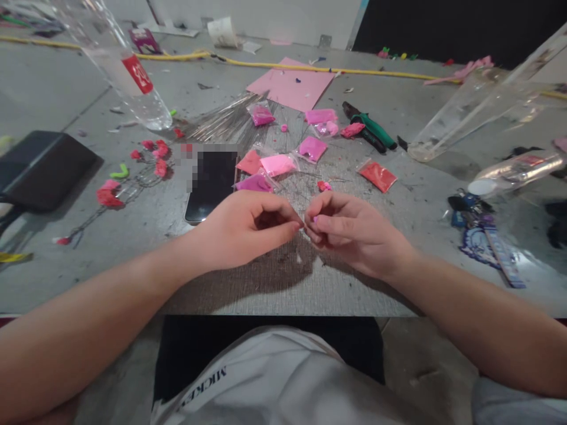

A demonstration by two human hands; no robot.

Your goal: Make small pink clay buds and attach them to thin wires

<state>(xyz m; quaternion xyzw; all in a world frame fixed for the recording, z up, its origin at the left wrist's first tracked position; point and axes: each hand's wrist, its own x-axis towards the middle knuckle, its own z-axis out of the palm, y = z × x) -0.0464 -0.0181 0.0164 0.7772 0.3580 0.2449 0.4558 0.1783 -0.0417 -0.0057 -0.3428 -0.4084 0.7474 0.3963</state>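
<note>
My left hand [248, 230] and my right hand [349, 227] meet fingertip to fingertip above the grey table [266, 289]. Both are curled in a pinch. A tiny pale pink piece [315, 219] shows at my right fingertips; what the left pinches is too small to name. Just beyond the hands lie several small clear bags of pink, magenta and red beads [277, 164], a loose pink bit [323, 186] and a dark phone [211, 184]. A bundle of thin wires [221, 121] fans out behind the bags.
A clear plastic bottle [128, 71] stands at the back left, another bottle [478, 106] leans at the right. Green-handled pliers [372, 130], a pink sheet [292, 85], red bead flowers on wire [133, 177], a black case [39, 168] and a key bunch [478, 230] lie around.
</note>
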